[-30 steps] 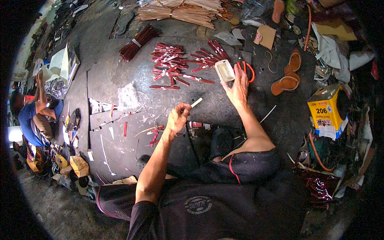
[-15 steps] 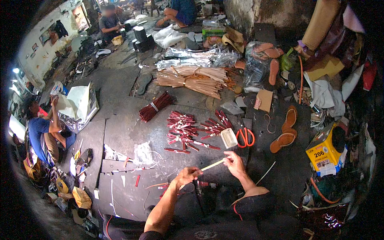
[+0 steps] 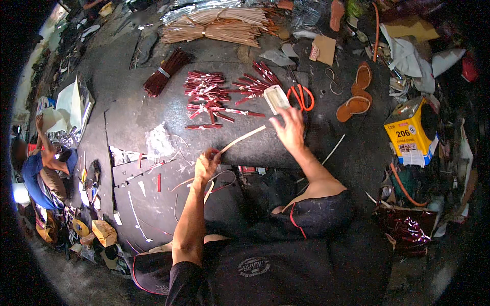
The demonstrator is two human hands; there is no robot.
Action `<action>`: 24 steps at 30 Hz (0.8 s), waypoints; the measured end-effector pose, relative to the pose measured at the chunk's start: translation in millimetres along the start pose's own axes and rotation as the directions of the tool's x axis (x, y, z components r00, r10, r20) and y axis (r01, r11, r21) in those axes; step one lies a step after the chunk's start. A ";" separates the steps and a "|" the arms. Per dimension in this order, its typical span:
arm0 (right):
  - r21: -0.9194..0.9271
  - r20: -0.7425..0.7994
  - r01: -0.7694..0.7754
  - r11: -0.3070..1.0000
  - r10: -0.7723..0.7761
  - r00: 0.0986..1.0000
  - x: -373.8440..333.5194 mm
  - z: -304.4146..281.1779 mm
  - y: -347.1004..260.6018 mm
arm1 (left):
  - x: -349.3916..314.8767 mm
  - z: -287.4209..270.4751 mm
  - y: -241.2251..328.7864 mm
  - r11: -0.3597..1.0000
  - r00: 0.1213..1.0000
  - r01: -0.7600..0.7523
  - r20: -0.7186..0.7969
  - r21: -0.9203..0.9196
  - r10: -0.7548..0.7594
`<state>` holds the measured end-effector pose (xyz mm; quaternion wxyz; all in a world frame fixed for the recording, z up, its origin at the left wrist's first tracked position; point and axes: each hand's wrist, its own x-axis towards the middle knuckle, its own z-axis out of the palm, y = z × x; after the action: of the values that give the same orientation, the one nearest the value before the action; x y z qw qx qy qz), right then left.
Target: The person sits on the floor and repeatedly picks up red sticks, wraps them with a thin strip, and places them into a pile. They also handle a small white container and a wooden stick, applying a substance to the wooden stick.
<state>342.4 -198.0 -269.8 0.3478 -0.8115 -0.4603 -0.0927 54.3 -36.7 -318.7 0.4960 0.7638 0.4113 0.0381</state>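
A thin beige strip (image 3: 244,138) slants up and to the right out of my left hand (image 3: 207,164), whose fingers are closed around its lower end. The strip's far end is loose. Just right of that end, my right hand (image 3: 290,128) is stretched forward with thumb and fingers apart. Its fingertips overlap the near edge of a small cream rectangular tray (image 3: 276,97); whether they touch it I cannot tell. Orange-handled scissors (image 3: 301,97) lie right beside the tray. Left of it are piles of short dark-red strips with pale ends (image 3: 206,89).
A tied dark-red bundle (image 3: 166,73) and tan strip bundles (image 3: 214,26) lie farther back. Brown sandals (image 3: 354,106) and a yellow box (image 3: 408,133) are at right. Thin offcuts and a clear plastic bag (image 3: 160,140) lie at left, where another person (image 3: 46,168) sits.
My right hand has let go of the strip's end and moved forward to the tray. My left hand still holds the strip. The view has tipped downward.
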 end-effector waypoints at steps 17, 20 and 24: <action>-0.310 0.402 0.209 0.928 -0.071 0.913 58.6 1.9 45.4 | 0.9 2.2 -0.4 0.999 0.999 0.040 0.009 -0.026 -0.040; -0.264 0.413 0.189 0.946 -0.066 0.908 64.4 -8.5 38.2 | 5.6 5.2 -9.6 0.997 0.998 0.067 0.009 -0.027 -0.066; -0.188 0.361 0.198 0.962 -0.120 0.925 61.9 -10.0 37.5 | 4.9 5.7 -6.5 0.999 0.999 0.031 -0.026 0.016 -0.031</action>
<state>409.1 -174.8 -251.2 0.1604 -0.8084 -0.5656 -0.0274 56.3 -36.4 -328.4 0.4848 0.7609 0.4297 0.0366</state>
